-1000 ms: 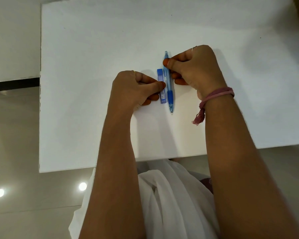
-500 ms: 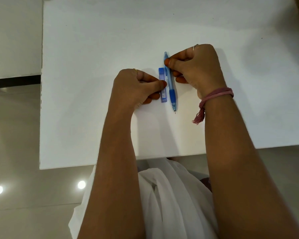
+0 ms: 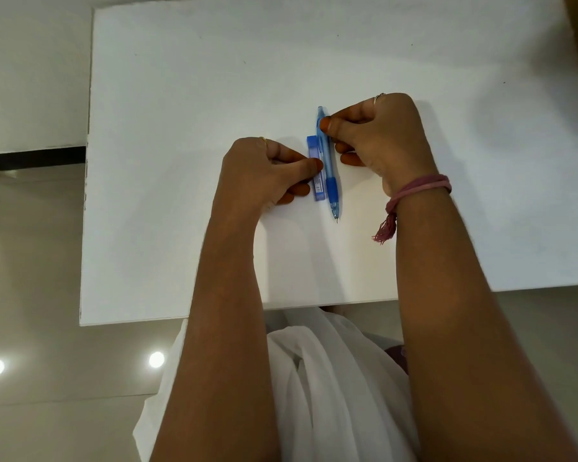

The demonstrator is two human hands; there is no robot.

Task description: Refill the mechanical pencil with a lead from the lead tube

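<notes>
A blue mechanical pencil lies on the white table, its tip pointing toward me. Right beside it on the left lies a small blue lead tube. My right hand pinches the pencil's upper barrel between thumb and fingers. My left hand pinches the lead tube at its middle, thumb on its top and curled fingers at its left side. Both items look to be resting on the table.
The table's near edge runs just in front of my forearms, its left edge at the left. A pink thread band is on my right wrist. White cloth covers my lap below the table.
Both hands keep their holds on the pencil and the tube. The two items have barely shifted on the table; only the camera view drifted slightly.
</notes>
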